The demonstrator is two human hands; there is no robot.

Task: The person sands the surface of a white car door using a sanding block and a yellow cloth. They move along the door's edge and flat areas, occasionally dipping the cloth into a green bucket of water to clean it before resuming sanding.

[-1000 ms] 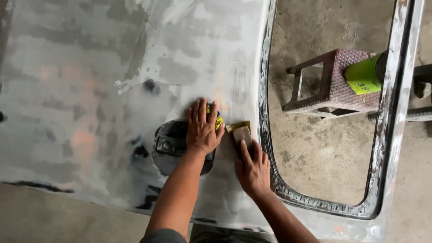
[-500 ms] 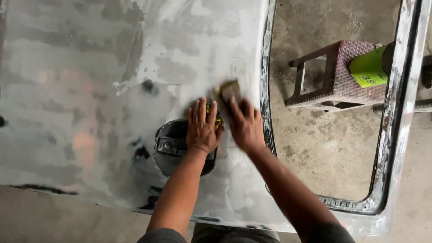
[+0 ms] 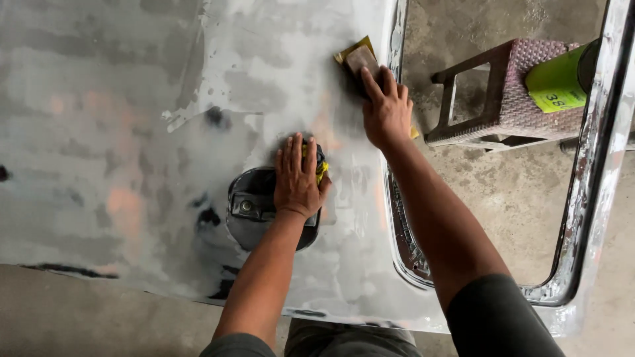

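Door panel [image 3: 132, 99]: large, grey, sanded bare in patches, laid flat; window frame [image 3: 595, 165] at its right end, concrete floor [image 3: 503, 198] visible through the opening.

Handle recess [image 3: 254, 208]: dark, oval, near the panel's lower middle; taken here as landmark.

Left hand [image 3: 299, 177]: laid flat, fingers spread and extended, palm down over the upper right edge of the recess; pressed on a yellow-and-dark pad [image 3: 320, 165], only an edge of which shows at the fingers' right side; full grasp not discernible.

Right hand [image 3: 385, 109]: up and to the right of the recess, close to the inner edge of the window frame; fingers extended and pressed flat onto sandpaper [image 3: 357, 59]; sheet tan with a yellow edge, flat on the panel, protruding beyond the fingertips; held by downward pressure, not closed around.

Dark smudge [image 3: 215, 118]: just above the recess, to its left.

Stool [image 3: 516, 86]: woven, reddish, on the floor, well to the right of the recess, beyond the frame edge; green cylinder [image 3: 559, 79] lying on top of it.
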